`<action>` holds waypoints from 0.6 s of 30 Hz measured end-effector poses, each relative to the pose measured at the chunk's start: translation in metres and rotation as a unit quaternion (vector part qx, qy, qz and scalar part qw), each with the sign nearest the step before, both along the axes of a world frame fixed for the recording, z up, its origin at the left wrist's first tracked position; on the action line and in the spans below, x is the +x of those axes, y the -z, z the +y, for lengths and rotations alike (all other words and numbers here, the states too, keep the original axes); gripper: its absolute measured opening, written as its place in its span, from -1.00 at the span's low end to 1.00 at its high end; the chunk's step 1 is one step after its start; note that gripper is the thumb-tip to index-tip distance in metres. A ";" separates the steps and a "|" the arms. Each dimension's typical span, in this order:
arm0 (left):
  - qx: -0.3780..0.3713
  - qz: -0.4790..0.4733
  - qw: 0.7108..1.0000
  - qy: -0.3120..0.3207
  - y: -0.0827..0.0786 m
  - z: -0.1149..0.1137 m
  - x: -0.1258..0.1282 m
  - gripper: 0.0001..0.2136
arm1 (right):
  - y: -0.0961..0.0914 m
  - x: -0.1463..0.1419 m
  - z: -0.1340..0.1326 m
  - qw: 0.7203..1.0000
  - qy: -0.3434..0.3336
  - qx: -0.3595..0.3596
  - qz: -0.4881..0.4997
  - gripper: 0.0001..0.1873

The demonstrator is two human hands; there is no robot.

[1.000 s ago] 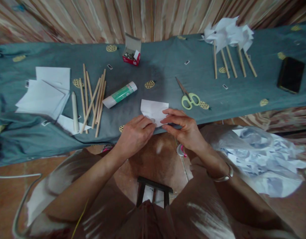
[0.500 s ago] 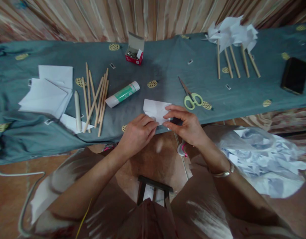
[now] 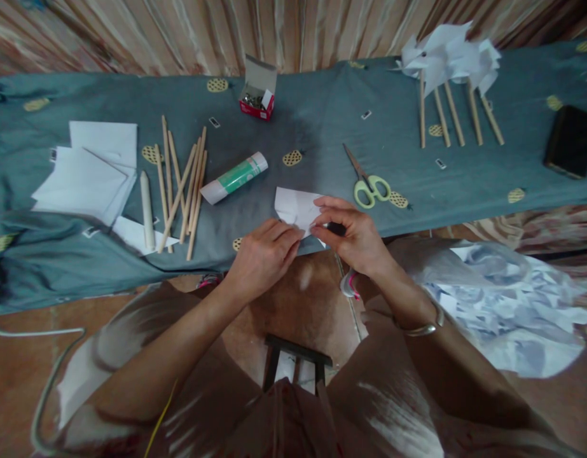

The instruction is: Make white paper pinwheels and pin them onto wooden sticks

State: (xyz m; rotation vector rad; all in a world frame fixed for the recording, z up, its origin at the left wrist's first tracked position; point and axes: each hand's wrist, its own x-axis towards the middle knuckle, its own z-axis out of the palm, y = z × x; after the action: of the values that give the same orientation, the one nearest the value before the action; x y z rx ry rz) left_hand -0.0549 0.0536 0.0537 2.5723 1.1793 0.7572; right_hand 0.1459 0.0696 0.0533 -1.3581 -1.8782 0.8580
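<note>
A small white sheet of paper (image 3: 297,202) lies at the table's near edge, its lower part between my hands. My left hand (image 3: 264,254) is closed on its lower left side, thumb and fingers pinched together. From the right, my right hand (image 3: 348,232) pinches the paper's lower right part between thumb and fingers. Scissors with pale green handles (image 3: 367,184) rest just beyond my right hand. A glue stick (image 3: 234,178) with a green label lies beyond my left hand. Several wooden sticks (image 3: 183,191) are bunched to the left.
White paper sheets (image 3: 90,184) and a pale pointed rod (image 3: 147,213) lie at left. A red box (image 3: 257,95) of small metal pieces stands open at the back. Paper pinwheels (image 3: 446,57) and a dark phone-like object (image 3: 570,141) lie right. A bag of paper scraps (image 3: 507,305) sits below.
My right fingers have shifted slightly on the paper, drawing closer together near its lower edge. My left hand keeps its hold. The view has tilted slightly.
</note>
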 end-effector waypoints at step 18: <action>0.007 -0.015 1.000 0.013 0.002 0.000 0.000 -0.85 | -0.001 -0.013 0.003 0.995 0.014 0.046 -0.081 -0.93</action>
State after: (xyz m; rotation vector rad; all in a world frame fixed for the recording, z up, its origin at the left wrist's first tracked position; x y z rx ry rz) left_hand -0.0548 0.0533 0.0513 2.5732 1.1334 0.7974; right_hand 0.1330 0.0721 0.0539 -1.4294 -1.9918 0.6545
